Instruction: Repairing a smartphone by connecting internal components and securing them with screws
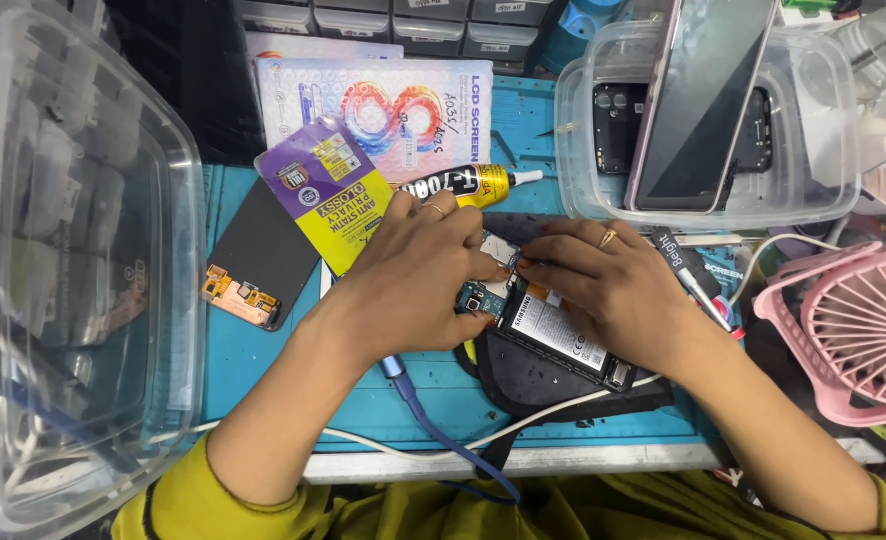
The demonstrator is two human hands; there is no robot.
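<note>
The opened phone (548,325) lies back-up near the middle of the worktop (263,350), on a dark pad (543,385) that keeps it from sliding, its battery (558,328) bare. Your left hand (413,275) presses down on its far-left corner, fingertips curled at the circuit board (478,298); whether that grip pinches a part, you cannot tell from here. Your right hand (603,285) lies flat across the far edge, steadying the body, holding nothing. Just beyond sits a glue tube (468,183), within reach. A spare screen (253,260) rests left, a clear tub (708,110) far right, a pink fan (853,330) right.
</note>
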